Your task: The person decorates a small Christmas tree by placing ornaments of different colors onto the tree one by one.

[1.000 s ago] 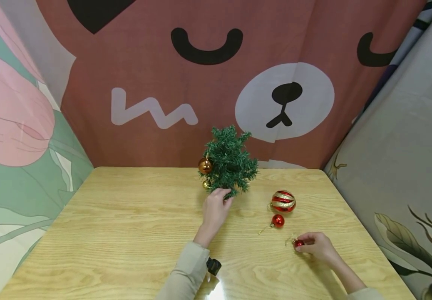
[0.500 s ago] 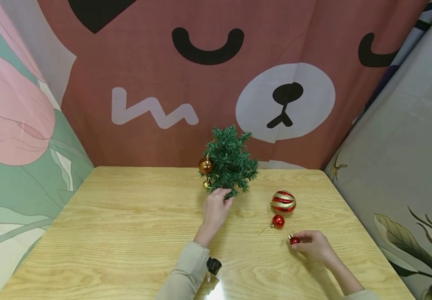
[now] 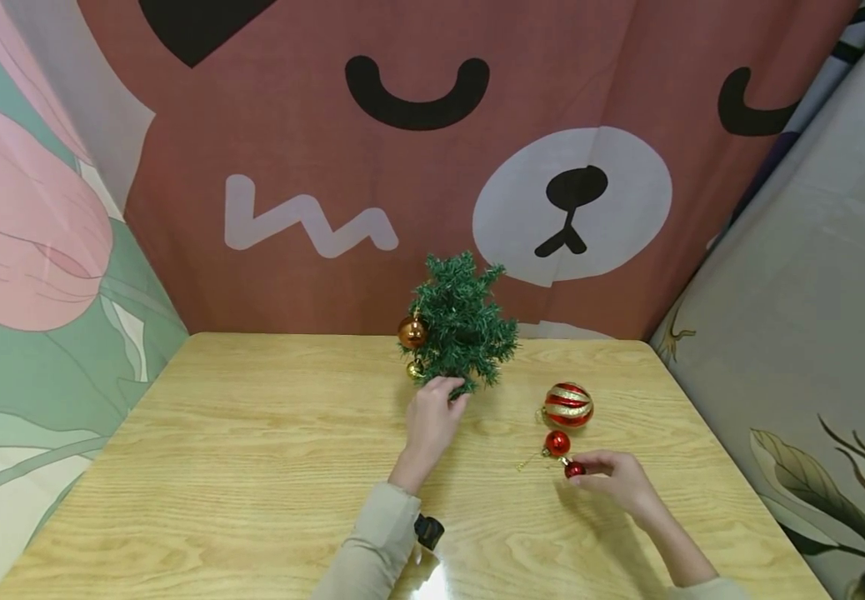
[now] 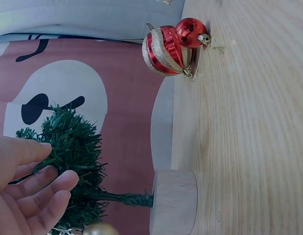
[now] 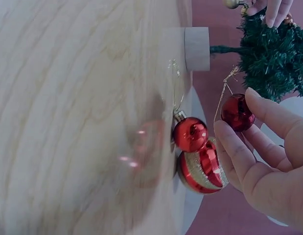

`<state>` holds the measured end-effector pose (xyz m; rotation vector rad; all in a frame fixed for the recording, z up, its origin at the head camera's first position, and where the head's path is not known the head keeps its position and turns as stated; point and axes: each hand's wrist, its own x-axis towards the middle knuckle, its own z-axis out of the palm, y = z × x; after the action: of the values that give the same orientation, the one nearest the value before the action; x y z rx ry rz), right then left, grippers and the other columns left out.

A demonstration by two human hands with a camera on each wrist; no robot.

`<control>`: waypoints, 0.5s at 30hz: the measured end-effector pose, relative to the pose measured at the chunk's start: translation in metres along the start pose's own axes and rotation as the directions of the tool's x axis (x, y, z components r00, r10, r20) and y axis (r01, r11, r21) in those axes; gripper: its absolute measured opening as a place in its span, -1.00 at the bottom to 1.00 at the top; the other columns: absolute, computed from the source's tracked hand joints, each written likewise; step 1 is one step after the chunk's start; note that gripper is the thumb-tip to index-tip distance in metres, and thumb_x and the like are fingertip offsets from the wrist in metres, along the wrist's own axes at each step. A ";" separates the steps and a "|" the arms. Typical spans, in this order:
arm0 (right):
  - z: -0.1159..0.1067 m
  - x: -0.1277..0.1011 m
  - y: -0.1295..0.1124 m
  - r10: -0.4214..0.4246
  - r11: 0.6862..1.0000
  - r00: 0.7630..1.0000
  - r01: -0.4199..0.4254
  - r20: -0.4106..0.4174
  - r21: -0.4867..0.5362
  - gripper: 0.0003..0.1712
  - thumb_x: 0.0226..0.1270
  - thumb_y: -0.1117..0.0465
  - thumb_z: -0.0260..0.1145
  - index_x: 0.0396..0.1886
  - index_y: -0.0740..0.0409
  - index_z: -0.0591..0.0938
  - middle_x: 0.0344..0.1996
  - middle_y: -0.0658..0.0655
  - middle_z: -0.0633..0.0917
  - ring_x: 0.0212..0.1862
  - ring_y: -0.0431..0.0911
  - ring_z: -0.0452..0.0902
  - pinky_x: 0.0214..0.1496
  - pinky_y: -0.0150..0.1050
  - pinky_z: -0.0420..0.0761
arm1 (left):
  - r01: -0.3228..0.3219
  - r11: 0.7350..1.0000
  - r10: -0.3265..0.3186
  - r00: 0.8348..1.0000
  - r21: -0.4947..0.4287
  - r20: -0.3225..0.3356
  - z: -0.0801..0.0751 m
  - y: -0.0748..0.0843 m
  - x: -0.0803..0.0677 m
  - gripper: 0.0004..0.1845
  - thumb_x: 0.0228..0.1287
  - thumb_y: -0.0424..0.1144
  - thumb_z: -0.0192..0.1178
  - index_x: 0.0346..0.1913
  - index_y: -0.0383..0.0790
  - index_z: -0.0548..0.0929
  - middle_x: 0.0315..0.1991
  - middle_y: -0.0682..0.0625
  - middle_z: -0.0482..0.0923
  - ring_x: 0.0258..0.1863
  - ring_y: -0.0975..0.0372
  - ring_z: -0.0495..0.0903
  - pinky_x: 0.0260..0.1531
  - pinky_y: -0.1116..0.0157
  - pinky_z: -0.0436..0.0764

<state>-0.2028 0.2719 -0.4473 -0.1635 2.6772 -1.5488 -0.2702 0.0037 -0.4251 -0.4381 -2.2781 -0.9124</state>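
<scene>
Resting on wooden table [image 3: 252, 467], far centre: small green tree [image 3: 462, 325] on round wooden base [image 4: 174, 200], upright. Copper bauble [image 3: 412, 332] and smaller gold bauble [image 3: 413, 369] hang at tree's left side. Left hand [image 3: 432, 417] at lower branches, fingers straight and slightly spread, touching needles, gripping nothing. Right of tree: striped red-gold bauble [image 3: 567, 404], red bauble [image 3: 557, 442] just beside it, both on table. Right hand [image 3: 616, 479] pinches small red bauble [image 3: 574, 470] between fingertips, near red bauble.
</scene>
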 end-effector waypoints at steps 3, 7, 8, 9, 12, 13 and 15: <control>0.003 0.001 -0.004 0.010 1.000 1.000 -0.010 -0.014 -0.002 -0.62 -0.05 0.35 0.40 -0.21 0.50 0.57 -0.30 0.28 0.64 -0.24 -0.06 0.55 -0.27 -0.39 0.52 | -0.001 1.000 0.001 1.000 0.005 -0.003 0.001 0.000 0.000 -0.80 -0.01 -0.29 0.33 -0.29 -0.31 0.68 -0.37 -0.13 0.62 -0.63 0.25 0.57 -0.73 0.51 0.43; 0.006 0.003 -0.009 0.016 1.000 1.000 -0.016 -0.025 -0.006 -0.61 -0.04 0.32 0.40 -0.20 0.47 0.58 -0.29 0.25 0.65 -0.21 -0.04 0.55 -0.25 -0.38 0.51 | 0.000 1.000 0.000 1.000 0.011 -0.005 0.001 0.000 0.000 -0.80 -0.02 -0.29 0.33 -0.29 -0.30 0.68 -0.37 -0.13 0.62 -0.63 0.25 0.58 -0.74 0.52 0.42; 0.007 0.004 -0.010 0.010 1.000 1.000 -0.010 -0.026 -0.001 -0.61 -0.04 0.33 0.40 -0.20 0.48 0.58 -0.30 0.25 0.64 -0.21 -0.04 0.55 -0.25 -0.38 0.51 | 0.001 1.000 -0.001 1.000 0.011 -0.005 0.001 0.000 0.000 -0.80 -0.02 -0.29 0.33 -0.29 -0.30 0.68 -0.37 -0.13 0.62 -0.62 0.25 0.58 -0.74 0.53 0.42; 0.008 0.005 -0.011 -0.005 1.000 1.000 0.005 -0.019 -0.001 -0.61 -0.02 0.33 0.39 -0.20 0.49 0.57 -0.31 0.26 0.64 -0.22 -0.04 0.55 -0.25 -0.37 0.51 | 0.001 1.000 -0.001 1.000 0.009 -0.006 0.001 0.001 0.000 -0.80 -0.02 -0.29 0.33 -0.29 -0.31 0.68 -0.37 -0.13 0.62 -0.62 0.25 0.58 -0.74 0.53 0.42; 0.010 0.007 -0.015 -0.005 0.999 1.000 0.006 -0.017 0.034 -0.62 -0.02 0.32 0.39 -0.19 0.47 0.58 -0.31 0.24 0.64 -0.22 -0.05 0.54 -0.24 -0.36 0.52 | 0.001 1.000 -0.001 1.000 0.007 -0.007 0.000 0.001 0.000 -0.79 -0.01 -0.29 0.33 -0.29 -0.32 0.68 -0.36 -0.13 0.62 -0.62 0.25 0.59 -0.73 0.52 0.44; 0.011 0.007 -0.016 -0.011 0.999 1.000 0.011 -0.012 0.034 -0.62 -0.01 0.31 0.39 -0.19 0.46 0.58 -0.30 0.24 0.64 -0.20 -0.04 0.53 -0.24 -0.36 0.52 | 0.001 1.000 -0.001 1.000 0.005 -0.007 0.000 0.001 0.000 -0.79 -0.01 -0.29 0.33 -0.29 -0.33 0.68 -0.36 -0.13 0.62 -0.62 0.25 0.59 -0.72 0.52 0.44; 0.013 0.009 -0.019 -0.022 0.999 1.000 0.022 -0.007 0.035 -0.62 -0.01 0.31 0.38 -0.19 0.46 0.58 -0.28 0.25 0.64 -0.18 -0.01 0.53 -0.23 -0.35 0.52 | -0.001 1.000 0.001 1.000 0.005 -0.008 0.001 0.001 0.000 -0.79 -0.01 -0.29 0.33 -0.29 -0.33 0.68 -0.36 -0.13 0.62 -0.62 0.26 0.59 -0.72 0.51 0.45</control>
<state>-0.2089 0.2505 -0.4376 -0.1875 2.6600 -1.6039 -0.2700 0.0047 -0.4251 -0.4327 -2.2726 -0.9061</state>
